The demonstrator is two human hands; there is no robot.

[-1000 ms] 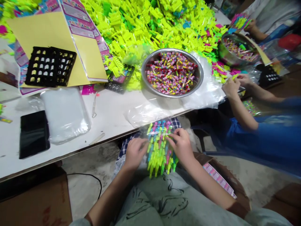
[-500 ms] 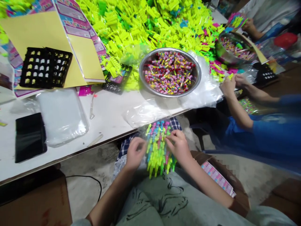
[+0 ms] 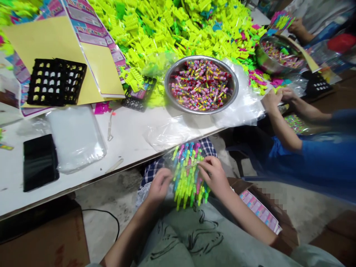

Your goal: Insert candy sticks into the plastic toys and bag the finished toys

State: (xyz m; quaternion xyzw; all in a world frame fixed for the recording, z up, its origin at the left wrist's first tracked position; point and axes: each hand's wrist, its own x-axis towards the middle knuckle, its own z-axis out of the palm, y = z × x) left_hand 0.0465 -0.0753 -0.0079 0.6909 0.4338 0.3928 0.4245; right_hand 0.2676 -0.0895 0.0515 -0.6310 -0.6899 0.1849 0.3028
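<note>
A clear plastic bag [image 3: 168,157] lies on my lap, filled with rows of yellow-green, blue and pink plastic toys [image 3: 187,178]. At its left edge, my left hand [image 3: 160,184] is closed with curled fingers, seemingly pinching the film; motion blurs the fingertips. From the right, my right hand [image 3: 214,173] reaches over the bag, thumb and forefinger pinched on the film across the toys' upper half. The toys point up and down the bag, with their lower tips toward my shirt.
Ahead on the white table [image 3: 130,129] stands a metal bowl [image 3: 236,87] of small wrapped candies, before a heap of yellow-green toys [image 3: 167,29]. A phone [image 3: 40,162] and a stack of clear bags [image 3: 76,139] lie left. A co-worker's hands [image 3: 274,99] are at right.
My left hand has shifted slightly down and left. My right hand has moved a little lower on the bag, which stays on my lap.
</note>
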